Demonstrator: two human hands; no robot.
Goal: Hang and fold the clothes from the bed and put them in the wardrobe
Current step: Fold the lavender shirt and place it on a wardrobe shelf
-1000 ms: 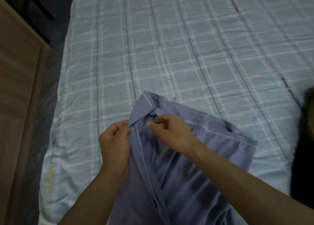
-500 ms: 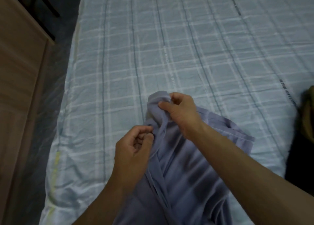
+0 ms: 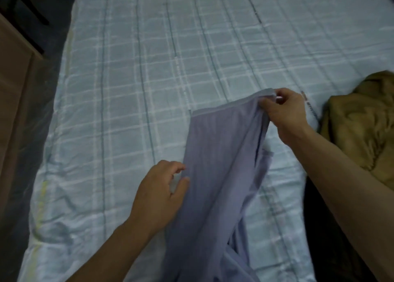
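Note:
A lavender-blue garment point(image 3: 219, 164) stretches from the bottom of the view up over the bed point(image 3: 132, 94), which has a light blue checked sheet. My right hand point(image 3: 285, 113) pinches the garment's hemmed far corner and holds it up and to the right. My left hand point(image 3: 162, 188) is at the garment's left edge, fingers loosely curled with the thumb against the cloth; no firm hold shows. The garment's lower part runs out of view.
An olive-brown garment point(image 3: 362, 128) lies crumpled at the bed's right side, with a dark cloth point(image 3: 324, 217) below it. Wooden furniture point(image 3: 12, 94) stands to the left of the bed, across a narrow dark floor gap.
My right hand has pulled the garment's edge up and to the right, spreading it out. My left hand has let go of its pinch and dropped lower along the left edge.

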